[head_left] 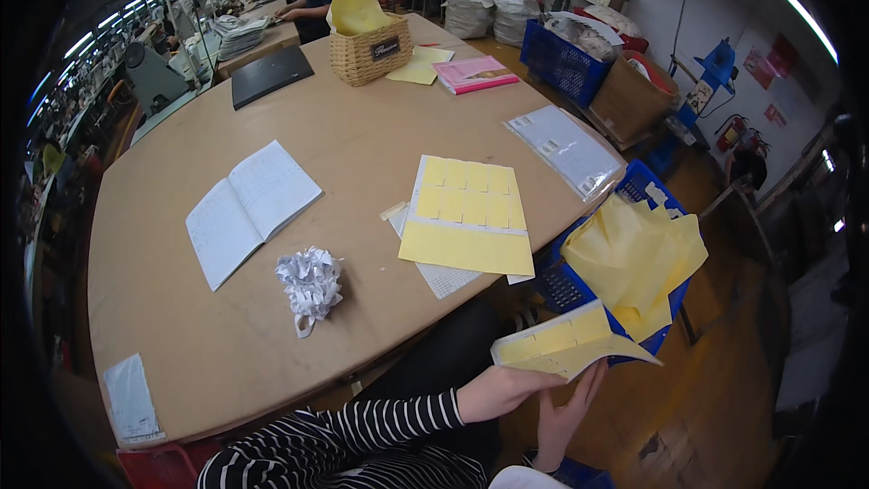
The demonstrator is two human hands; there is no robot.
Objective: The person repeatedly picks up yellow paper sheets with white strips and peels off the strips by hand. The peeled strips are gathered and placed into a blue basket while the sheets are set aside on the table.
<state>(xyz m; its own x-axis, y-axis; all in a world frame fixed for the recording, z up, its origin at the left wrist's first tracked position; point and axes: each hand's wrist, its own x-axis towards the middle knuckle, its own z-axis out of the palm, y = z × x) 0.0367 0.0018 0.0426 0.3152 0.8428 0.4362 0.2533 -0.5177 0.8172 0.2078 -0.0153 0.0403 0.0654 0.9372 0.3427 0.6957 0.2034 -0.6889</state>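
Note:
Off the table's near right edge, my left hand (509, 391) is closed on the lower left edge of a bent yellow label sheet (557, 345); some of its fingers are hidden. My right hand (563, 418) is just beside it, its fingers stretched up and touching the sheet's lower edge, the thumb apart. Beyond the sheet, crumpled yellow paper (625, 258) fills a blue plastic basket (579, 285). On the table, a stack of yellow label sheets (466, 215) lies over white printed paper (445, 281).
The brown table (362, 154) bears an open notebook (258, 195), a crumpled white paper bundle (310, 285), a wicker basket (362, 54), a black folder (272, 77), a pink book (475, 74) and plastic-sleeved sheets (566, 149). A blue crate (561, 59) stands beyond. Other people sit far off.

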